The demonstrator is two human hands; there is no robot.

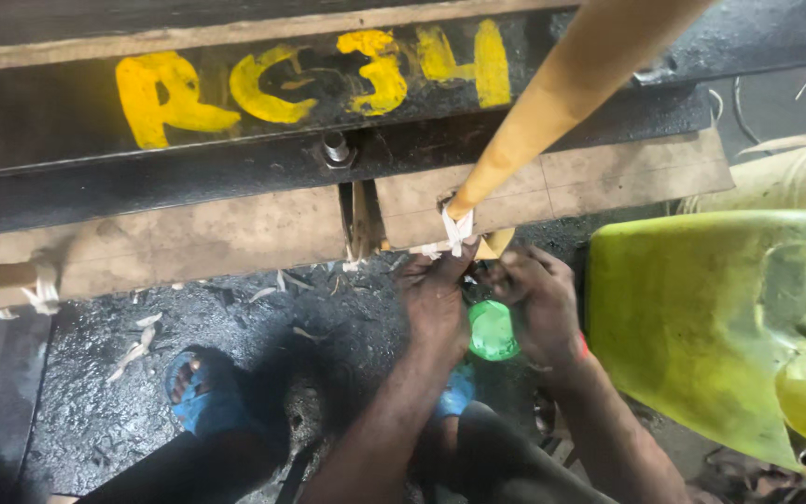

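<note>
A long yellow-tan tapered pole (pixel 552 103) slants down from the top right to a white strip (pixel 456 229) tied round its lower end. My left hand (pixel 436 299) pinches that white strip just below the pole's tip. My right hand (pixel 538 303) is closed beside it, fingers curled at the same spot; what it grips is hidden. A small green round lid or roll (pixel 492 331) sits between and under both hands.
A black steel beam (pixel 67 168) with yellow painted marks and a bolt (pixel 335 147) runs across the top, over wooden planks (pixel 188 238). A yellow-green plastic jerrycan (pixel 701 327) stands at right. My foot in a blue sandal (pixel 200 387) rests on dark ground with pale shavings.
</note>
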